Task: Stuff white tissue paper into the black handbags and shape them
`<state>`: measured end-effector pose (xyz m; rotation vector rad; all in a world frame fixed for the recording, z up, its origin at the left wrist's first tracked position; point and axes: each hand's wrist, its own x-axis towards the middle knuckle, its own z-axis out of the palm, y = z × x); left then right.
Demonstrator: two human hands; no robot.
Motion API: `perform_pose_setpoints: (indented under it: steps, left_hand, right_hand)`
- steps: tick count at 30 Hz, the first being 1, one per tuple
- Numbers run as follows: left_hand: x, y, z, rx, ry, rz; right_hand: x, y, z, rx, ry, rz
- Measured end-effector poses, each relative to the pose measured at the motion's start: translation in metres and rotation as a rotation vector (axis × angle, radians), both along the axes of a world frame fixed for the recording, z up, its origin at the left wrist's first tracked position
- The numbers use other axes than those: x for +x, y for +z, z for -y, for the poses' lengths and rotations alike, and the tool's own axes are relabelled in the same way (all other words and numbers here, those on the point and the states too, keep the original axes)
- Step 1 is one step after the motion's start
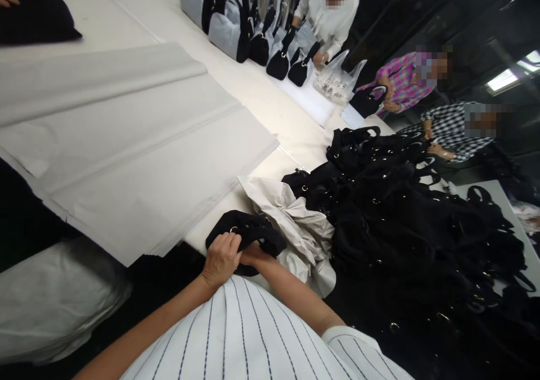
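Observation:
A small black handbag (242, 221) with gold-coloured rings lies at the table edge, right in front of my body. My left hand (222, 259) is closed around its near left rim, beside a gold ring. Reaching in from the right, my right hand (252, 254) is at the bag's opening, and its fingers are hidden by the black fabric. Crumpled off-white paper (295, 222) touches the bag's right side.
A stack of large paper sheets (139, 144) covers the table to the left. On the right spreads a big heap of black handbags (392, 217). Across the table, several people handle bags near a row of wrapped handbags (228, 28) and a marked plastic bag (337, 82).

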<state>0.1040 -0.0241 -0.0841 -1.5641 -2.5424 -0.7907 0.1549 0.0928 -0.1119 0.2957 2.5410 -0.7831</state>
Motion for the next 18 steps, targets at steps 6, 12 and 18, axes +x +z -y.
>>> perform_pose_setpoints:
  steps: [6, 12, 18]
  left_hand:
    - [-0.01, 0.023, 0.003, -0.234, 0.318, 0.277]
    - [-0.037, 0.031, -0.007, -0.272, 0.317, 0.227]
    - [-0.051, 0.034, 0.0, -0.215, 0.493, 0.31]
  right_hand:
    - [0.026, 0.055, 0.01, -0.047, -0.082, -0.186]
    - [0.12, 0.112, 0.004, -0.461, -0.55, -0.532]
    - [0.159, 0.077, -0.008, -0.211, -1.137, -0.561]
